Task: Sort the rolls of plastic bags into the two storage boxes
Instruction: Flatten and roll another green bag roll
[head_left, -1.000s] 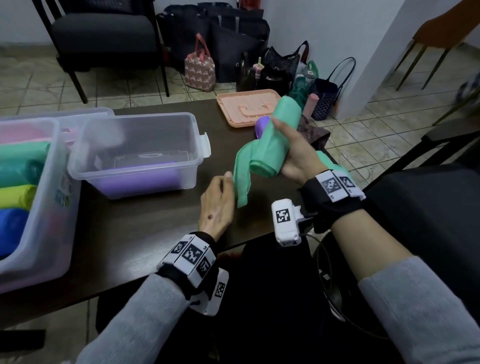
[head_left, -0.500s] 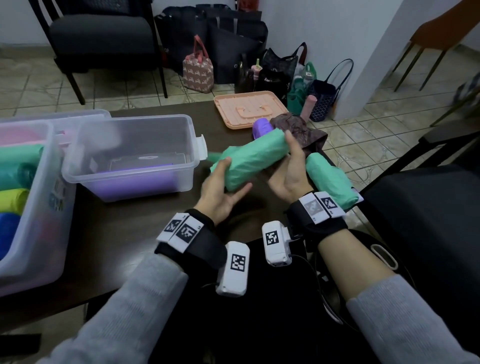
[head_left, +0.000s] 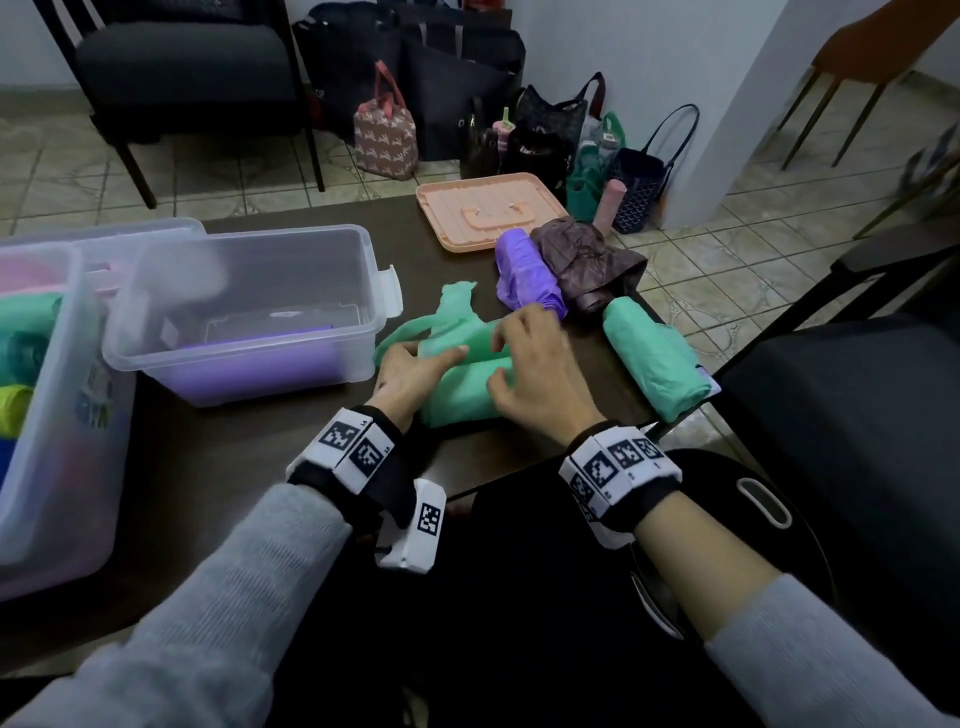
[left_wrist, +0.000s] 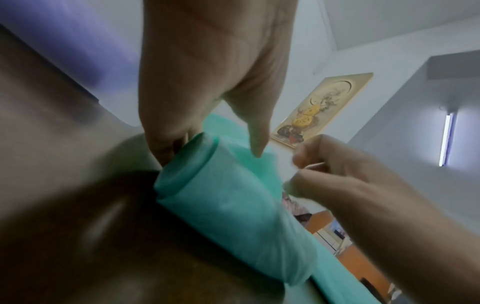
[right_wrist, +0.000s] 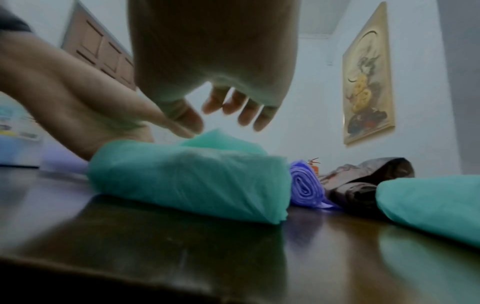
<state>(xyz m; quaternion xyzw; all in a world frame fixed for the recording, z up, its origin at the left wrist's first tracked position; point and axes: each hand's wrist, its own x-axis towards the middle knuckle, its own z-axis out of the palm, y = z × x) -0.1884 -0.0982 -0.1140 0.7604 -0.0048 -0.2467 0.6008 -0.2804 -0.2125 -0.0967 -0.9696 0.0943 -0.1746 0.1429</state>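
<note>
While the small clear storage box stands on the dark table as the landmark here, a larger clear storage box sits just left of it, touching or nearly touching its corner, with green, yellow and blue rolls showing through its wall. Inside the small box a purple roll lies along the near wall. Just right of the box, near the table's front edge, a partly unwound green roll lies on its side, its loose tail trailing toward the box's latch. The left hand rests on the roll's left end, fingers straight and thumb laid across the plastic. The right hand hovers at the roll's right half with fingers loosely curved and spread; the right wrist view shows them above the plastic, gripping nothing. Farther right of the box lie another purple roll, a brown crumpled bundle touching it, and a second green roll at the table's right edge. Beyond them rests a peach lid.
</note>
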